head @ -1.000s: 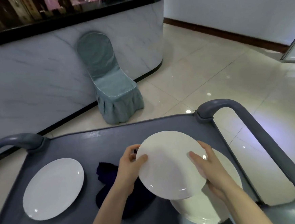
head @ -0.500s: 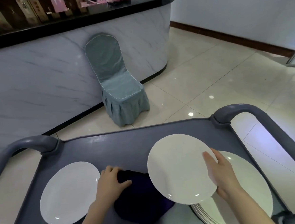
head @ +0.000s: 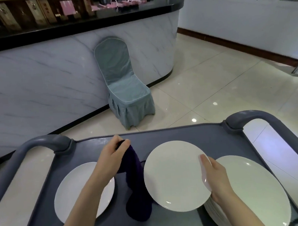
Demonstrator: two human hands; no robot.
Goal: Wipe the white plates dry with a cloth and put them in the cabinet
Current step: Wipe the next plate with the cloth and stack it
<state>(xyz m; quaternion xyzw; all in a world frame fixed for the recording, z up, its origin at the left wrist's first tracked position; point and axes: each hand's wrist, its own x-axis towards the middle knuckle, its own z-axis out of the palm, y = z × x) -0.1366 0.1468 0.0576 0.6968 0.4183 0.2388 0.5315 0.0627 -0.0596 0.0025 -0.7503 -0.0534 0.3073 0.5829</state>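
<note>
A white plate (head: 174, 176) is held tilted above the grey cart top (head: 191, 134) by my right hand (head: 215, 177), which grips its right rim with the thumb on its face. My left hand (head: 112, 156) pinches the top of a dark purple cloth (head: 136, 190) and holds it up, so it hangs down with its lower end on the cart. A single white plate (head: 69, 195) lies flat at the left, partly under my left forearm. A stack of several white plates (head: 257, 190) sits at the right.
The cart has raised grey handles at the left (head: 45, 142) and right (head: 248, 117). Beyond it stand a blue-grey covered chair (head: 125, 89) and a marble-fronted counter (head: 43, 76) with a black top. Glossy tiled floor (head: 222, 82) spreads to the right.
My left hand let go of the plate, took hold of the cloth on the cart and lifted it. The plate stays in my right hand alone. The view has tilted upward.
</note>
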